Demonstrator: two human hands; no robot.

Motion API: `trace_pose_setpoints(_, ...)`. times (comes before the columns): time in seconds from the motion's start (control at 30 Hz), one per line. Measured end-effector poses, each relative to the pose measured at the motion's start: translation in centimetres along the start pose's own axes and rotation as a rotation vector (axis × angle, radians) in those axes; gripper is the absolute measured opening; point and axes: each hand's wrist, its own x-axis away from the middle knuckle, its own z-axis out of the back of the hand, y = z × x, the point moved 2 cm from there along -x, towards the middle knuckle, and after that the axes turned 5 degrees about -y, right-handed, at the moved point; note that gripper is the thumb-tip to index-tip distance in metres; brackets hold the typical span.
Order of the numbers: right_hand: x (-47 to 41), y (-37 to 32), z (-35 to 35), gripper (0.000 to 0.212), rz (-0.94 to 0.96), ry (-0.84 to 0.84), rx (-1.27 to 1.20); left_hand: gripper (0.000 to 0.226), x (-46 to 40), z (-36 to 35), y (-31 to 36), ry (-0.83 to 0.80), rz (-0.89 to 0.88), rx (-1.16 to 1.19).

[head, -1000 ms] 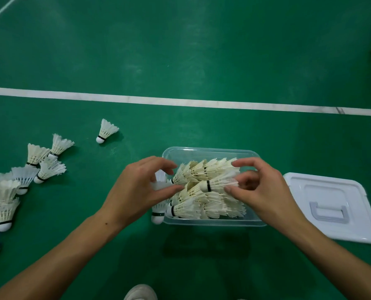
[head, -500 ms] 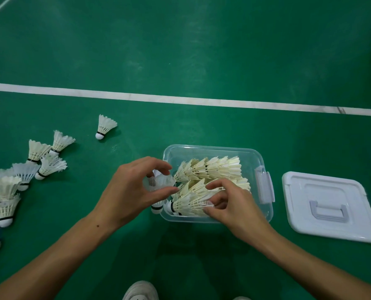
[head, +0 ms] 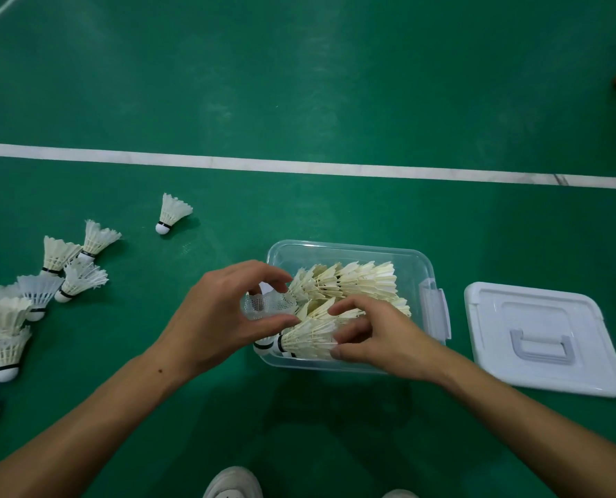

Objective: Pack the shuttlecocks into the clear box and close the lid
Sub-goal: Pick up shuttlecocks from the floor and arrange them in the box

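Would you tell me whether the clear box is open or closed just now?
Open: the white lid lies flat on the floor right of the clear box, whose top is uncovered.

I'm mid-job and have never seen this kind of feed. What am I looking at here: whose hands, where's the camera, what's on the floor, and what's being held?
There is no machine: a person works with bare hands, filmed by one camera worn on the head, looking down at a green court floor. The left hand pinches a white mesh-skirted shuttlecock at the left rim of the clear box. The right hand grips a feather shuttlecock in the box's near row. More feather shuttlecocks fill the box. The white lid lies flat on the floor to the right, off the box. Loose shuttlecocks wait on the floor to the left, one alone farther out.
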Motion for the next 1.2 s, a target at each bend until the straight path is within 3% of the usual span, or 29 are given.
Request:
trace_pose_setpoints(0.23,3.4,-3.7,3.5,0.038,0.137,0.134,0.037,0.051,-2.2,0.2,1.0,-0.07,-0.095,0.064)
trace_pose_setpoints(0.33,4.5,-5.8,4.1,0.042,0.29,0.211,-0.026,0.062,-3.5,-0.3,1.3,-0.143,-0.103,0.107)
trace_pose_setpoints(0.47,4.9,-7.2,3.6,0.047,0.422,0.177,0.05,0.078,-4.6,-0.8,1.6,-0.236,-0.097,0.161)
trace_pose_setpoints(0.6,4.1,-6.5,2.8,0.049,0.409,0.143,0.073,0.085,-5.1,-0.9,2.2,-0.279,-0.1,0.219)
trace_pose_setpoints(0.87,3.9,-5.4,2.5,0.042,0.44,0.261,0.167,0.076,-5.7,-1.8,2.7,-0.246,-0.099,0.308)
trace_pose_setpoints(1.03,5.6,-3.1,4.4,0.041,0.365,0.475,0.087,0.068,-4.3,-1.2,0.4,-0.16,-0.039,0.171)
trace_pose_setpoints(1.2,6.8,0.4,4.2,0.043,0.161,0.517,0.041,0.038,-2.2,-2.4,-1.8,-0.261,-0.148,-0.262)
